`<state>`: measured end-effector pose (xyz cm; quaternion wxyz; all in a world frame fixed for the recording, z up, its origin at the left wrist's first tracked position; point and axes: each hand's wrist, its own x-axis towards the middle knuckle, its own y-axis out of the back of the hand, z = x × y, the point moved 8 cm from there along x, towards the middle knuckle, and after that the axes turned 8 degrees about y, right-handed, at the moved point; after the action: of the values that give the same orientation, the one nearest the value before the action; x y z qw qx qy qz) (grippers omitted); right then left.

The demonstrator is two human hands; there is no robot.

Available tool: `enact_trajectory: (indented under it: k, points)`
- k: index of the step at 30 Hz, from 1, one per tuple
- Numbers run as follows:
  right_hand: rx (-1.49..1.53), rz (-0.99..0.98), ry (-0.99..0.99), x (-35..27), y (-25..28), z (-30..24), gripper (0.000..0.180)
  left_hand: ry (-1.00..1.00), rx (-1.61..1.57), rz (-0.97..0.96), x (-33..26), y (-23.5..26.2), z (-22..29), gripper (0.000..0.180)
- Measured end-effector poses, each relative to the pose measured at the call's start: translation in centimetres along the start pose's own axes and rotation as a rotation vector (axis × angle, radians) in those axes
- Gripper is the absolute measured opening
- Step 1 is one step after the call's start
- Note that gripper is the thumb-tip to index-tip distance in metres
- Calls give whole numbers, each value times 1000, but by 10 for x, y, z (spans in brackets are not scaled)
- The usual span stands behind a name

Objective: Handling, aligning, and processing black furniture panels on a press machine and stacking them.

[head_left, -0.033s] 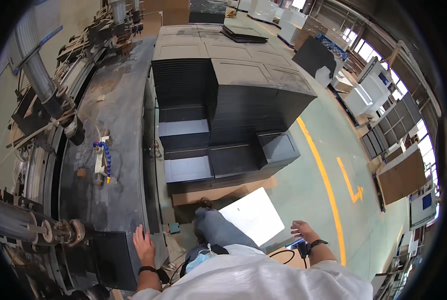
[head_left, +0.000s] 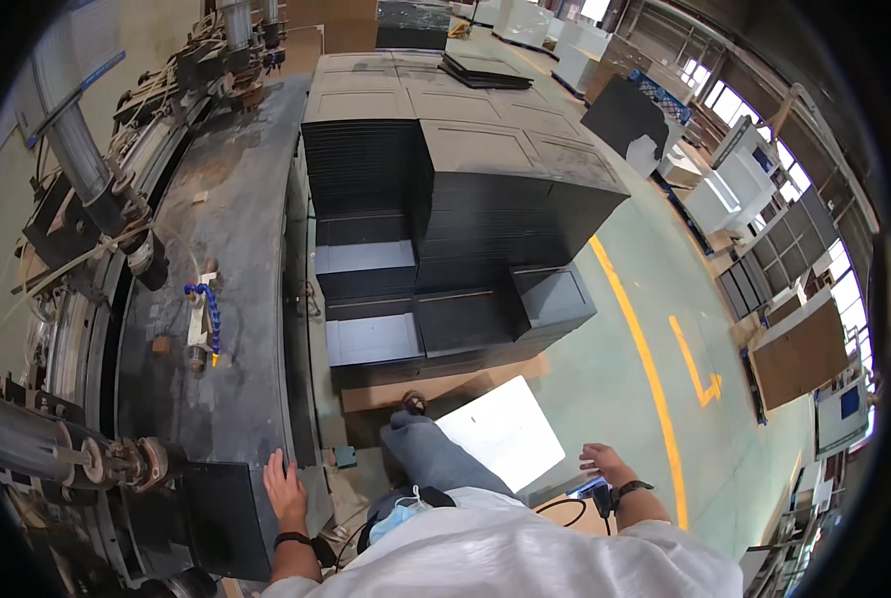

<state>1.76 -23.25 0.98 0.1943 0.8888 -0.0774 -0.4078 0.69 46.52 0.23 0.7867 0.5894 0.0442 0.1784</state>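
My left hand (head_left: 285,488) is open and empty, its fingers stretched forward beside the edge of the long dark machine bed (head_left: 236,399). Close to its left stands a black panel or box (head_left: 224,513); whether the hand touches it I cannot tell. Out to the right, my right hand (head_left: 606,462) hangs in the air with its fingers apart, holding nothing. Between the hands, a white flat panel (head_left: 505,429) lies low beside my leg (head_left: 440,453). Beyond it rises a stepped stack of dark panels (head_left: 515,224), some lower ones showing pale grey recesses.
Cylinders (head_left: 61,448) and other machine parts line the left. A blue jointed hose (head_left: 209,309) sits on the bed. Brown board (head_left: 445,386) shows under the stack. Yellow lines (head_left: 635,329) mark the green floor, with pallets and a brown board (head_left: 804,344) farther right.
My leg and foot have shifted slightly forward beside the white panel. Both hands stay open in almost the same places.
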Motion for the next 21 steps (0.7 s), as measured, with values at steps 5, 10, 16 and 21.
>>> enact_trajectory:
  k: [5,10,16,21]
  points:
    - [-29,5,-98,-8,11,35,46,-7,-23,11,4,1,3,35]
    - [-15,23,-91,5,9,40,43,-22,-22,14,-3,4,2,33]
    - [-82,-40,3,35,-2,-22,46,-47,4,37,-7,2,0,33]
    - [13,-130,138,69,-34,-113,49,-10,10,29,1,7,7,32]
